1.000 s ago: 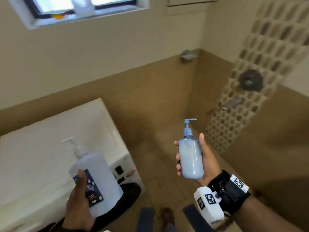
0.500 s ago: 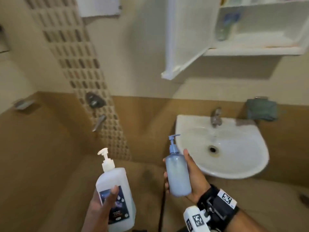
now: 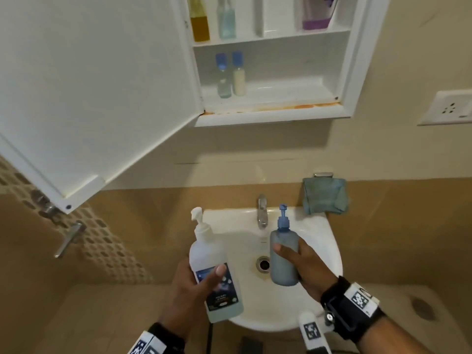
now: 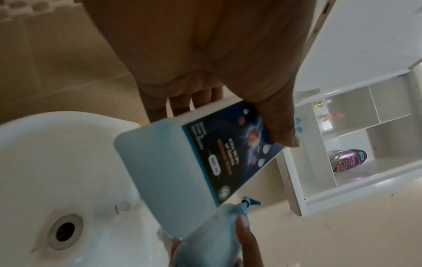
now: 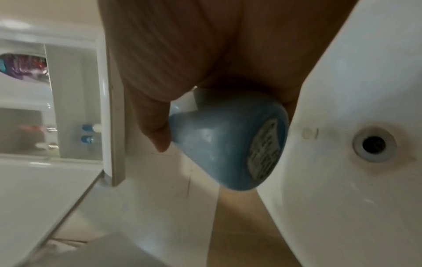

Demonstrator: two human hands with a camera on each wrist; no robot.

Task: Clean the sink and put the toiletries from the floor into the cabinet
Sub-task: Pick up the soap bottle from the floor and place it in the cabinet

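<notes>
The view has swung from bathroom wall to the open cabinet above the sink, so with left hand gripping the white pump bottle and right hand gripping the blue pump bottle, shelving looks next.

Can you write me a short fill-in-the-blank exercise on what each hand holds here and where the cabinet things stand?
1. The left hand holds the white pump bottle, which bears a dark ____.
2. The right hand holds the ____ pump bottle above the sink.
3. The cabinet door stands ____.
4. On the cabinet's lower shelf stand two small bottles with ____ caps.

Missing words: label; blue; open; blue
</notes>
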